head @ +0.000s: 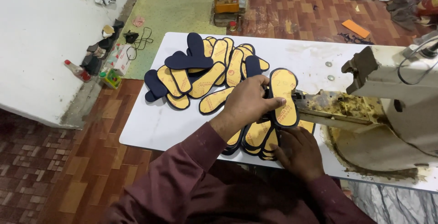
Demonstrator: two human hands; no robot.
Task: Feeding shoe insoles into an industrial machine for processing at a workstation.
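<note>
One yellow, navy-edged insole (284,97), likely light and bendy, stands pinched at its edge by the left hand (248,103) at the sewing machine arm (333,110), while the right hand (299,153) rests flat on the insole stack (255,135) at 6 o'clock on the tabletop (155,123).

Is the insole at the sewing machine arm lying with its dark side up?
No. The insole at the machine arm shows its yellow face with a dark edge, held by the left hand.
</note>
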